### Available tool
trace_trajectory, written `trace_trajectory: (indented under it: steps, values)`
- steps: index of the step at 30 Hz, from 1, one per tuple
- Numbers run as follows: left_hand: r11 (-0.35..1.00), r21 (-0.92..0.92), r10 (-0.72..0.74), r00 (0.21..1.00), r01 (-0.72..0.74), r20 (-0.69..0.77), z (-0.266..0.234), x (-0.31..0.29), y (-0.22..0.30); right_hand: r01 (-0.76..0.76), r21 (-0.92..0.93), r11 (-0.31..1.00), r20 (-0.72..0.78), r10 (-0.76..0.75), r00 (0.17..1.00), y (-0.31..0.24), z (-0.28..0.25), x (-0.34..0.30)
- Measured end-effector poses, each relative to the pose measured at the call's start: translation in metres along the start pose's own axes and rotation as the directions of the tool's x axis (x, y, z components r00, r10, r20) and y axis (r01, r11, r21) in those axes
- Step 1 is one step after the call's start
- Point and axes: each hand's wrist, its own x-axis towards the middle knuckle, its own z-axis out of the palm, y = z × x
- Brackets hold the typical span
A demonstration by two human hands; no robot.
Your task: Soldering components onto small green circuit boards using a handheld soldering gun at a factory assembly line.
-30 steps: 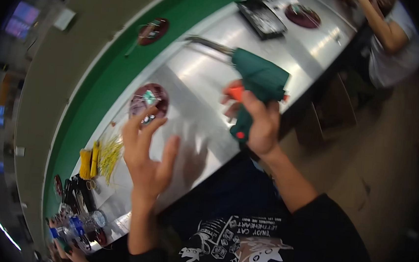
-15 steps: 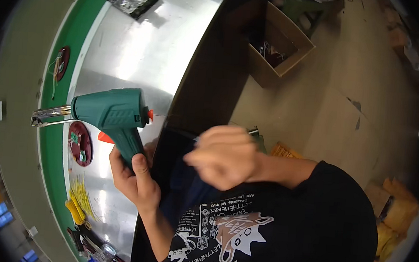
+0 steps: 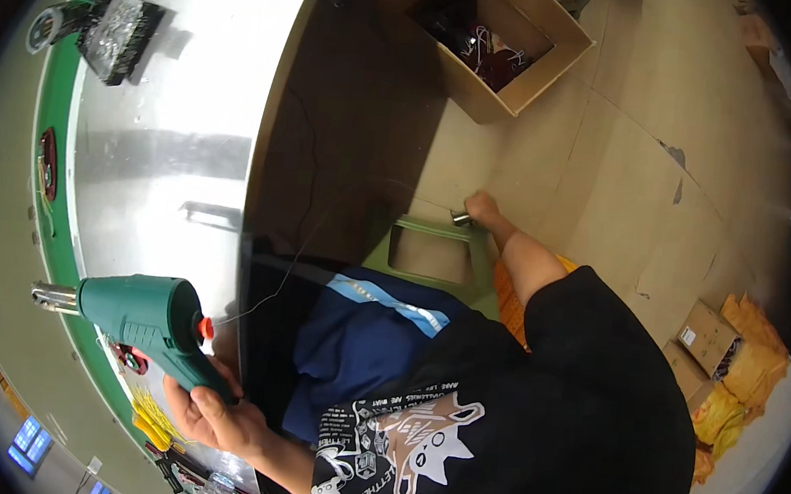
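A shiny metal table (image 3: 172,137) borders tan floor, a cardboard box (image 3: 495,46) beyond. The left hand (image 3: 215,414) clamps a green soldering gun (image 3: 144,315); the right hand (image 3: 482,207), beside a green stool (image 3: 432,250), pinches something small, unclear.

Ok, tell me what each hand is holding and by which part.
The left hand holds the green gun-shaped tool by its handle. The right hand touches a small metal piece; its grip cannot be told.
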Motion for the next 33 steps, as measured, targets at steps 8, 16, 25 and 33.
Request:
trace_trajectory:
  steps: [8, 16, 25, 33]
  values:
    - [0.992, 0.119, 0.05, 0.985, -0.03, -0.166, 0.006, -0.006, 0.007, -0.217, 0.014, 0.976, 0.232, 0.208, 0.95, 0.028, 0.051, -0.059]
    - [0.982, 0.186, 0.07, 0.979, -0.034, -0.193, 0.02, -0.002, 0.017, -0.215, -0.013, 0.976, 0.342, 0.207, 0.917, 0.044, 0.069, -0.017]
    - [0.955, 0.296, 0.079, 0.971, -0.009, -0.227, 0.024, -0.002, 0.017, -0.04, -0.22, 0.975, 0.184, 0.082, 0.98, 0.053, 0.047, -0.004]
    - [0.951, 0.307, 0.048, 0.969, 0.029, -0.241, 0.024, -0.003, 0.019, -0.374, 0.105, 0.922, 0.407, 0.303, 0.862, 0.089, 0.081, 0.022]
